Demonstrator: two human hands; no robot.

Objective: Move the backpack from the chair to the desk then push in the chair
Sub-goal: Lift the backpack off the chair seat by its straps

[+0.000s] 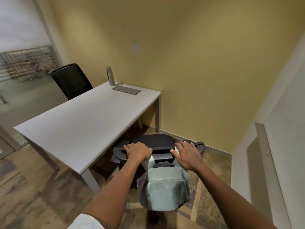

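A pale grey-green backpack (165, 187) stands upright on the seat of a black office chair (154, 142), leaning against its backrest. The chair stands at the right end of the white desk (79, 123), pulled out from it, and the backpack hides its seat. My left hand (137, 151) curls its fingers over the backpack's top left corner, beside the chair's left armrest (118, 154). My right hand (187, 155) lies flat on the backpack's top right corner with fingers spread, near the right armrest (200, 144).
A metal bottle (110, 76) and a grey cable hatch (126, 90) sit at the desk's far end. A second black chair (71, 80) stands behind the desk. A yellow wall is close ahead, and a white wall (270, 146) runs along the right.
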